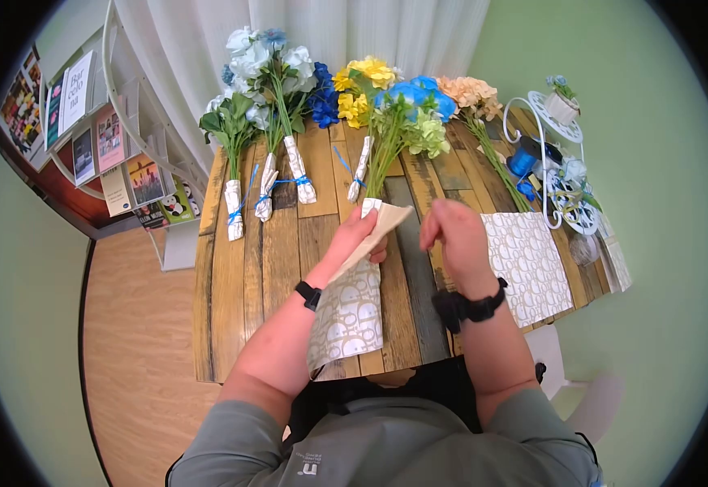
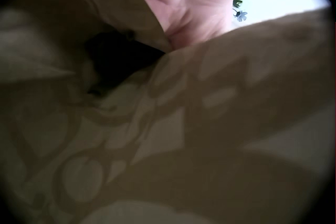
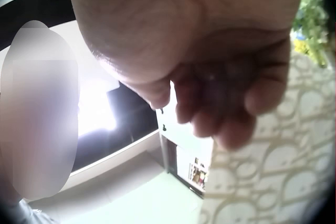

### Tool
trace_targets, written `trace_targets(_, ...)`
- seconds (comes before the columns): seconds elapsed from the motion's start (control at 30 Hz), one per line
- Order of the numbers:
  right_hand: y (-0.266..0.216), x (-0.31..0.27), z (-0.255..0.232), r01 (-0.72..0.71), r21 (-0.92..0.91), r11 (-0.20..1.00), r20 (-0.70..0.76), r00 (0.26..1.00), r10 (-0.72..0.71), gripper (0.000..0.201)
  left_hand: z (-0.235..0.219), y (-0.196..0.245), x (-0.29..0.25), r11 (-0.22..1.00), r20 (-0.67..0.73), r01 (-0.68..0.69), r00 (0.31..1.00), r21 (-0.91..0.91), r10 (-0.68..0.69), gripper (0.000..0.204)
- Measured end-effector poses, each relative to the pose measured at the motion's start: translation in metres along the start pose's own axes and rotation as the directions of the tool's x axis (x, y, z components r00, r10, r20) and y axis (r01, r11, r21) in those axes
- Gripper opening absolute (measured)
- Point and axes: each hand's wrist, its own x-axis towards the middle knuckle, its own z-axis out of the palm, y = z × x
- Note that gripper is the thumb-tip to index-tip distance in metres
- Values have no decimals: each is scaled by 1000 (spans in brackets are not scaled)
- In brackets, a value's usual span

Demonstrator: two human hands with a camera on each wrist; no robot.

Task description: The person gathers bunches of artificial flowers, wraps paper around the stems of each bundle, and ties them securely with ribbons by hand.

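A bunch of leafy green stems with pale-green blooms [image 1: 380, 162] slanted away over the brown wooden-plank surface [image 1: 224, 308], its lower part wrapped in a white paper sheet printed with beige looping letters [image 1: 350, 312]. One edge of the sheet was folded over, showing a plain tan underside. The left hand [image 1: 352, 243], its forearm reaching forward, gripped the wrapped stems with curled fingers. The right hand [image 1: 458, 231] hung near the paper, fingers loosely bent, holding nothing. Paper hid the stem ends; whether the bright blue flowers [image 1: 419, 97] belonged to this bunch was unclear. Dim, blurred paper filled most of the left wrist view.
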Motion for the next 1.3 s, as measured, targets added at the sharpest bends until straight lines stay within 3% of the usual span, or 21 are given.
trace_targets(0.03, 20, 10, -5, -8, 4, 1000, -1, 1000, 8, 31, -3, -3, -3, 1000, -6, 6, 1000, -3, -6, 18)
trace_targets(0.1, 53, 25, -15, -205, -10, 979, -257, 946, 196, 32, -11, -8, -3, 915, 282, 61, 957, -399, 60, 18)
trace_targets(0.13, 60, 29, -13, -312, -77, 947, -236, 929, 287, 28, -17, -8, 2, 865, 482, 159, 870, -477, 106, 25)
trace_targets(0.3, 86, 21, 11, -207, -181, 961, -120, 975, 187, 26, -22, -9, 1, 902, 296, 114, 955, -416, 15, 25)
trace_targets(0.37, 76, 16, 24, -313, 250, 916, 78, 950, 303, 28, -12, -10, 5, 918, 200, 98, 979, -383, -21, 24)
trace_targets(0.43, 92, 19, 23, -314, 230, 921, 99, 949, 299, 27, -6, -10, -9, 935, 106, 81, 993, -346, -47, 24)
trace_targets(0.5, 98, 16, 24, -408, 33, 912, 56, 912, 406, 27, 10, -13, 1, 950, 10, 67, 998, -304, -67, 24)
trace_targets(0.63, 94, 8, 28, -305, -27, 952, -22, 952, 304, 32, 34, -26, -20, 976, -185, 73, 976, -206, -112, 24)
trace_targets(0.67, 110, 10, 32, -111, -110, 988, -103, 990, 100, 35, 39, -27, -28, 981, -233, 79, 965, -180, -120, 24)
trace_targets(0.73, 110, 7, 30, -69, -132, 989, -126, 991, 52, 36, 45, -30, -23, 985, -278, 90, 952, -148, -129, 25)
trace_targets(0.8, 97, 3, 33, -4, -133, 991, -143, 990, -16, 36, 42, -36, -13, 997, -286, -76, 956, -12, 69, 31)
trace_targets(0.83, 95, 2, 32, 3, -125, 992, -144, 989, -22, 36, 50, -34, -12, 997, -285, -77, 956, -2, 73, 31)
trace_targets(0.93, 82, -2, 31, 17, -147, 989, -157, 987, -41, 36, 67, -26, -8, 991, -207, -123, 972, -50, 110, 34)
trace_targets(1.0, 66, -6, 31, 134, -30, 991, -196, 971, -137, 36, 58, -28, 2, 910, 172, -12, 981, -415, 91, 38)
trace_targets(1.03, 67, -6, 29, 142, -33, 989, -196, 970, -146, 36, 66, -24, 4, 911, 179, -13, 979, -412, 95, 38)
trace_targets(1.1, 70, -6, 21, 130, 89, 988, -180, 977, -112, 38, 93, -15, 3, 991, -163, -135, 977, 22, 137, 42)
trace_targets(1.13, 63, -6, 17, 143, 79, 987, -179, 976, -127, 38, 104, -13, 5, 989, -149, -145, 978, 22, 146, 42)
trace_targets(1.2, 35, -8, 10, 296, -79, 952, -143, 942, -304, 42, 122, -7, 12, 824, -64, -407, 882, 393, 466, 46)
trace_targets(1.23, 12, -9, 6, 366, -65, 928, -50, 928, -370, 45, 124, -2, 17, 814, -49, -428, 874, 392, 483, 46)
trace_targets(1.3, -1, -6, 2, 421, -251, 872, 5, 901, -434, 48, 125, 13, 25, 741, -42, -510, 812, 436, 583, 49)
